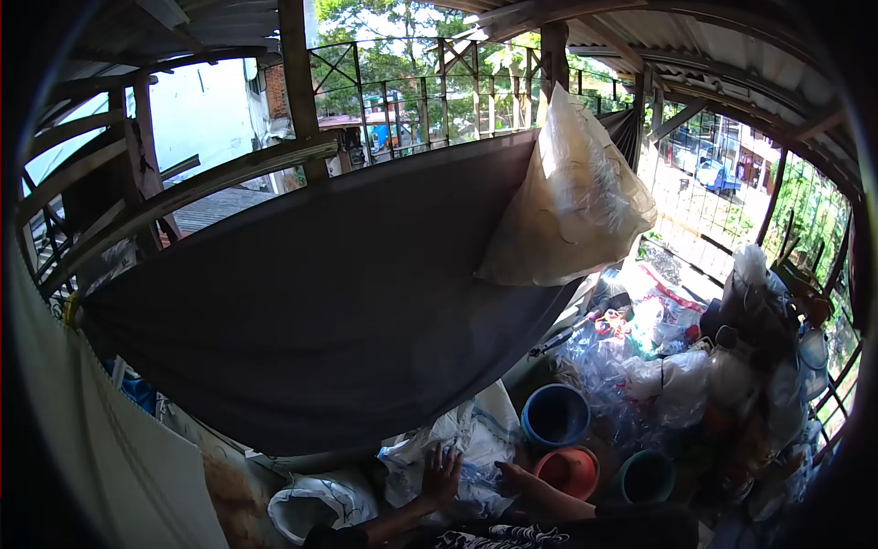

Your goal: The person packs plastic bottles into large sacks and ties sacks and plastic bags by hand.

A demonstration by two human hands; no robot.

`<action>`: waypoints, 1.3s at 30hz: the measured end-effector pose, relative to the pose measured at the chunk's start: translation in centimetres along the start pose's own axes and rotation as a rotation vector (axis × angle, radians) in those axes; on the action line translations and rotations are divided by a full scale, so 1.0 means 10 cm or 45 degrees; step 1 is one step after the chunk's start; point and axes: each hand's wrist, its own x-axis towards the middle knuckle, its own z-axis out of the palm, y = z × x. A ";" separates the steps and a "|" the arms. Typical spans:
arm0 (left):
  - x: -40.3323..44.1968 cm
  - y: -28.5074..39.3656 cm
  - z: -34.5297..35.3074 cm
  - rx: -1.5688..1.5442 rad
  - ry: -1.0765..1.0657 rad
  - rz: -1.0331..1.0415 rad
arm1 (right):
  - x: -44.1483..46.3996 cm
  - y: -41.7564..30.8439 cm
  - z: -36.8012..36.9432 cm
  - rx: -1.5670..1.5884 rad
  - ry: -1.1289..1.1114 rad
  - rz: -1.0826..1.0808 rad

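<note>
My left hand (443, 473) lies on a crumpled white sack (485, 425) low in the middle of the head view, its fingers spread. Against the right side of the same sack is my right hand (519, 479), close to an orange bucket (569, 471). Its fingers look curled together, and what they hold, if anything, is hidden. The sack bulges and shows bluish plastic inside or on its surface. To the left of my hands stands another white sack (320, 503) with its mouth rolled wide.
A blue bucket (556, 414) and a dark green bucket (646, 476) stand by the orange one. Clear plastic bags and scrap (677, 375) heap up at right. A dark cloth sheet (347, 302) hangs ahead, with a full translucent bag (581, 201) hung over it.
</note>
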 end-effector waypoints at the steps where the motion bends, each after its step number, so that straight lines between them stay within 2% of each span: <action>1: 0.04 0.00 0.03 -0.003 -0.002 0.011 | 0.12 0.04 -0.02 -0.021 -0.001 0.060; 3: 0.07 -0.03 0.04 -0.090 0.086 0.065 | 0.54 0.22 -0.07 -0.035 -0.013 0.120; 4: 0.08 -0.03 -0.02 -0.086 0.083 0.073 | 0.90 0.43 -0.22 -0.288 -0.137 -0.103; 6: 0.11 0.06 -0.21 0.042 0.000 0.269 | 1.04 0.53 -0.28 -0.532 -0.254 -0.326; 8: 0.06 0.11 -0.15 0.007 -0.067 0.313 | 0.72 0.39 -0.09 -1.880 -0.302 -0.929; 9: 0.03 0.11 -0.10 -0.026 -0.130 0.356 | 0.88 0.50 -0.04 -1.870 -0.308 -0.927; 10: 0.04 0.09 -0.06 -0.075 -0.012 0.342 | 1.23 0.65 0.00 -1.732 -0.265 -0.994; 11: 0.03 0.01 0.02 -0.075 -0.017 0.350 | 1.43 0.73 0.01 -1.592 -0.216 -1.058; 12: -0.01 -0.09 0.14 -0.125 -0.209 0.267 | 1.22 0.61 0.02 -1.585 -0.212 -1.058; 13: -0.06 -0.13 0.21 -0.176 -0.401 0.176 | 0.93 0.45 -0.01 -1.619 -0.157 -1.227; 14: -0.09 -0.10 0.22 -0.180 -0.408 0.172 | 0.64 0.35 0.01 -1.651 -0.106 -1.391; 15: -0.07 -0.06 0.19 -0.203 -0.396 0.113 | 0.61 0.36 0.02 -1.651 -0.111 -1.386; 16: 0.00 -0.05 0.15 -0.219 -0.378 0.059 | 0.60 0.29 0.03 -1.200 -0.176 -1.097; 17: 0.08 -0.03 0.12 -0.211 -0.374 0.066 | 0.59 0.22 0.06 -1.132 -0.131 -1.049; 19: 0.25 0.08 -0.02 -0.297 -0.637 -0.254 | 0.37 0.00 0.18 -0.985 -0.039 -0.960; 21: 0.27 0.11 -0.01 -0.375 -0.557 -0.299 | 0.12 -0.22 0.30 -0.584 0.432 -0.481; 22: 0.27 0.11 0.01 -0.451 -0.486 -0.348 | 0.11 -0.24 0.24 -0.576 0.440 -0.485; 24: 0.27 0.06 0.07 -0.470 -0.579 -0.358 | -0.01 -0.28 0.16 -1.425 0.155 -0.970; 25: 0.23 -0.01 0.18 -0.489 -0.668 -0.383 | -0.05 -0.29 0.19 -1.422 0.158 -0.972; 26: 0.19 -0.11 0.28 -0.486 -0.662 -0.383 | -0.09 -0.31 0.26 -1.117 0.251 -0.718; 27: 0.09 -0.26 0.50 -0.667 -0.810 -0.331 | -0.24 -0.37 0.34 -0.814 0.334 -0.467; 28: 0.02 -0.33 0.63 -0.853 -0.957 -0.275 | -0.37 -0.41 0.39 -0.825 0.336 -0.472; 30: -0.10 -0.31 0.62 -0.977 -0.943 -0.215 | -0.66 -0.46 0.51 -1.185 0.343 -0.703; 32: -0.14 -0.27 0.55 -1.094 -0.927 -0.149 | -0.55 -0.45 0.58 -1.218 0.382 -0.687; 33: -0.18 -0.26 0.56 -0.845 -0.881 0.140 | -0.53 -0.47 0.61 -1.253 0.417 -0.669; 34: -0.20 -0.25 0.57 -0.721 -0.859 0.282 | -0.51 -0.50 0.62 -1.255 0.418 -0.667; 35: -0.22 -0.25 0.59 -0.598 -0.823 0.420 | -0.49 -0.52 0.62 -1.415 0.337 -0.868; 36: -0.30 -0.29 0.69 -1.061 -0.805 0.238 | -0.51 -0.55 0.63 -1.569 0.246 -1.070; 38: -0.39 -0.31 0.66 -1.522 -0.768 0.032 | -0.63 -0.65 0.64 -1.635 0.173 -1.164; 39: -0.35 -0.31 0.54 -1.815 -0.932 -0.286 | -0.70 -0.70 0.65 -1.699 0.103 -1.266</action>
